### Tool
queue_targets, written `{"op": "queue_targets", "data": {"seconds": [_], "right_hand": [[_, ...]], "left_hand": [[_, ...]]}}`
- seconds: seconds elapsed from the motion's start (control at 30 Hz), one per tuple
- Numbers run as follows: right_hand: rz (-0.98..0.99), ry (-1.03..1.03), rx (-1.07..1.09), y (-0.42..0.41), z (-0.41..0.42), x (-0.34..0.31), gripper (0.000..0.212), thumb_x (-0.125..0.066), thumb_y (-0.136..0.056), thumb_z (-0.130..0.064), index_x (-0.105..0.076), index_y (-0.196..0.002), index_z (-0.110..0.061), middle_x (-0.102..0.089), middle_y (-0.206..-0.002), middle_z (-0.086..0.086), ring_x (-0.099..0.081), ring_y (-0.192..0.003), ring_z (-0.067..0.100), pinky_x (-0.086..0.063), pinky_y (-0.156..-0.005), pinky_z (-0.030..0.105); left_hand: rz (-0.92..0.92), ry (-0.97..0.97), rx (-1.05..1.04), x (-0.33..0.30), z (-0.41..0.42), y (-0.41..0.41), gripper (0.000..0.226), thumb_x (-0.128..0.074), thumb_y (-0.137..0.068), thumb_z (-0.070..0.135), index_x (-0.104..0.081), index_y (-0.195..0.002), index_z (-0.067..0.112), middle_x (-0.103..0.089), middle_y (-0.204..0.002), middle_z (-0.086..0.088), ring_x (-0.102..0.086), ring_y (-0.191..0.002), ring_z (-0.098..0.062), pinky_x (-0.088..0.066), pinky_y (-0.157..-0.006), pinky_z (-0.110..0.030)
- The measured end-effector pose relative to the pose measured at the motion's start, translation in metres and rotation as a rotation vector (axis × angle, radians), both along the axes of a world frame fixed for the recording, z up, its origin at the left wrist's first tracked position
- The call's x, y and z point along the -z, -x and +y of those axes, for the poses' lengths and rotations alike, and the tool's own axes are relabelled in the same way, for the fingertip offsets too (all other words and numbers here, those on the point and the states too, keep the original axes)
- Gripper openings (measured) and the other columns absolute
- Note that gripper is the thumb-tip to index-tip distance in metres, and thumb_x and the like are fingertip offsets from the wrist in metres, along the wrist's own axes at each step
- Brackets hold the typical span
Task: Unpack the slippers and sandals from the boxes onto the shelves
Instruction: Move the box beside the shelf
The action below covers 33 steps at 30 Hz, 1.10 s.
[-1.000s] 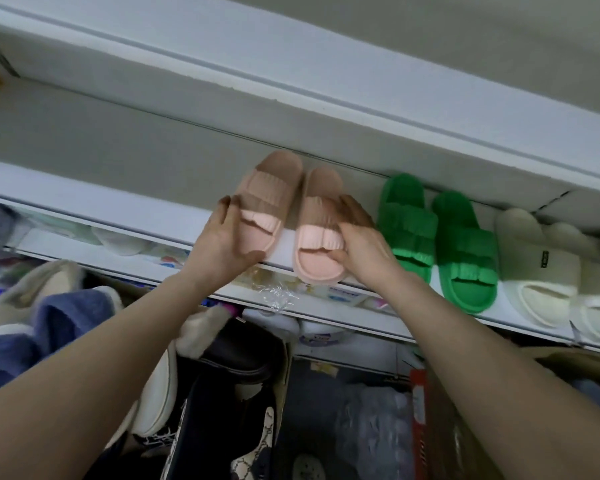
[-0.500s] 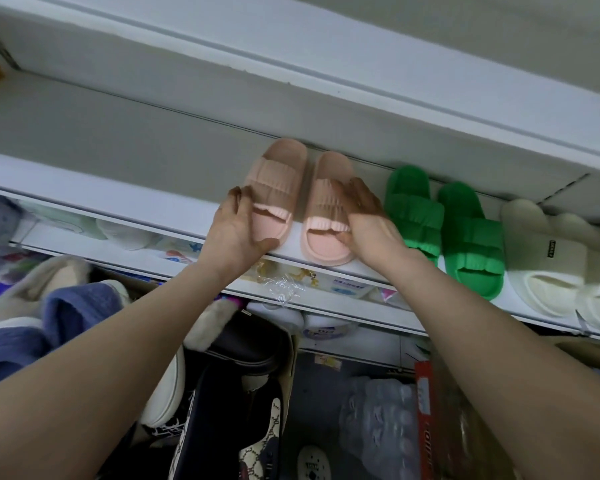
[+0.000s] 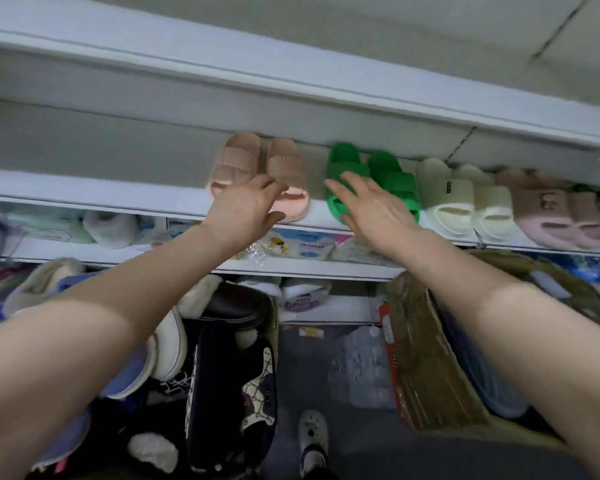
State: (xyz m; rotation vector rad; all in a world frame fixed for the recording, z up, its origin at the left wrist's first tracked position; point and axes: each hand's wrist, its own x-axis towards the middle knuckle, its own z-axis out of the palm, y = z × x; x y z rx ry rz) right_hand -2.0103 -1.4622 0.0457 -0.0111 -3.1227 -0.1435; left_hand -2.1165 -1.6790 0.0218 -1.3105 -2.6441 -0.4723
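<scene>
Two bare forearms reach up and forward from the bottom corners toward a white shelf (image 3: 84, 188). The left hand (image 3: 246, 209) is raised with its back to the camera, fingers relaxed and slightly spread, its grip apart and holding nothing. Just beyond its fingertips, the pink slippers (image 3: 257, 171) sit side by side on the shelf, toes pointing outward over the front edge; the hand overlaps the toe of the right-hand slipper of the pair, though whether it touches cannot be told. The right hand (image 3: 371, 202) is also open, fingers straight and fanned, grip apart, palm facing away. It hovers in front of the green slippers (image 3: 371, 174), which stand on the same shelf directly behind its fingers. Farther out from the right hand along the shelf are cream slippers (image 3: 465, 199), then a beige and pink pair (image 3: 555, 209). Below the right forearm sits an open cardboard box (image 3: 426, 358). Below the left forearm lies a heap of footwear, including dark patterned slippers (image 3: 232, 368) and blue fluffy slippers (image 3: 125, 379). A lower shelf (image 3: 326, 271) holds packaged goods.
</scene>
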Motion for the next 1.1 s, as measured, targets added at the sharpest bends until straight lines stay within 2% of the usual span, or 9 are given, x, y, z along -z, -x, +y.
{"op": "queue_targets", "data": {"seconds": [0.1,0.2,0.33,0.4,0.5,0.67,0.83,0.97,1.1], "right_hand": [[0.063,-0.073,-0.022,-0.051,0.004,-0.022,0.062,-0.065,-0.088,-0.013,-0.044,-0.146,-0.009,-0.047,-0.143,0.023,-0.053,-0.119,0.042,-0.051,-0.087,0.049],[0.121,-0.151,-0.009,-0.104,0.020,-0.037,0.058,-0.071,-0.082,-0.012,-0.054,-0.137,-0.007,-0.058,-0.129,0.023,-0.062,-0.103,0.041,-0.056,-0.073,0.045],[0.168,-0.206,0.042,-0.179,0.052,-0.052,0.046,-0.060,-0.086,-0.017,-0.058,-0.131,-0.006,-0.062,-0.118,0.022,-0.064,-0.094,0.041,-0.056,-0.067,0.045],[0.178,-0.233,0.099,-0.220,0.068,-0.061,0.044,-0.063,-0.086,-0.015,-0.058,-0.129,-0.005,-0.063,-0.116,0.020,-0.063,-0.092,0.040,-0.054,-0.066,0.043],[0.184,-0.267,0.195,-0.288,0.096,-0.070,0.048,-0.067,-0.085,-0.013,-0.056,-0.131,-0.004,-0.062,-0.115,0.019,-0.062,-0.091,0.038,-0.050,-0.059,0.041],[0.160,-0.270,0.347,-0.410,0.160,-0.067,0.050,-0.063,-0.089,-0.016,-0.053,-0.136,-0.005,-0.058,-0.128,0.019,-0.059,-0.107,0.038,-0.055,-0.078,0.047],[0.107,-0.266,0.505,-0.535,0.237,-0.068,0.050,-0.054,-0.094,-0.024,-0.047,-0.141,-0.010,-0.055,-0.133,0.016,-0.057,-0.110,0.036,-0.055,-0.081,0.047],[0.086,-0.264,0.611,-0.627,0.292,-0.069,0.047,-0.059,-0.092,-0.022,-0.053,-0.137,-0.009,-0.059,-0.127,0.018,-0.060,-0.105,0.037,-0.057,-0.079,0.047],[0.091,-0.226,0.706,-0.696,0.337,-0.066,0.046,-0.064,-0.091,-0.019,-0.055,-0.135,-0.009,-0.060,-0.126,0.017,-0.061,-0.105,0.036,-0.057,-0.079,0.044]], "left_hand": [[0.117,0.047,0.134,-0.025,0.012,-0.030,0.041,-0.067,-0.085,0.034,-0.062,-0.121,0.015,-0.064,-0.115,-0.008,-0.059,-0.103,-0.032,-0.047,-0.079,-0.037],[0.197,0.092,0.272,-0.046,0.033,-0.061,0.039,-0.071,-0.081,0.033,-0.065,-0.113,0.012,-0.066,-0.103,-0.011,-0.062,-0.092,-0.035,-0.051,-0.075,-0.039],[0.312,0.104,0.426,-0.068,0.075,-0.111,0.039,-0.075,-0.077,0.033,-0.068,-0.109,0.012,-0.067,-0.098,-0.010,-0.062,-0.084,-0.033,-0.051,-0.074,-0.037],[0.346,0.093,0.509,-0.074,0.103,-0.141,0.038,-0.073,-0.078,0.034,-0.068,-0.108,0.011,-0.067,-0.099,-0.010,-0.062,-0.085,-0.033,-0.052,-0.076,-0.037],[0.338,0.064,0.611,-0.081,0.152,-0.193,0.040,-0.056,-0.084,0.043,-0.067,-0.109,0.014,-0.066,-0.100,-0.009,-0.061,-0.087,-0.034,-0.053,-0.074,-0.038],[0.366,0.040,0.755,-0.088,0.252,-0.290,0.034,-0.064,-0.083,0.039,-0.064,-0.109,0.017,-0.064,-0.105,-0.008,-0.059,-0.094,-0.033,-0.052,-0.078,-0.043],[0.348,-0.075,0.875,-0.087,0.354,-0.398,0.033,-0.072,-0.080,0.033,-0.067,-0.107,0.015,-0.067,-0.103,-0.007,-0.062,-0.091,-0.032,-0.053,-0.075,-0.039],[0.319,-0.119,0.947,-0.083,0.430,-0.478,0.037,-0.058,-0.083,0.039,-0.067,-0.109,0.014,-0.066,-0.103,-0.008,-0.061,-0.091,-0.033,-0.052,-0.077,-0.039],[0.233,-0.123,1.001,-0.075,0.495,-0.539,0.037,-0.070,-0.082,0.034,-0.067,-0.112,0.014,-0.066,-0.103,-0.008,-0.061,-0.093,-0.033,-0.052,-0.080,-0.040]]}}
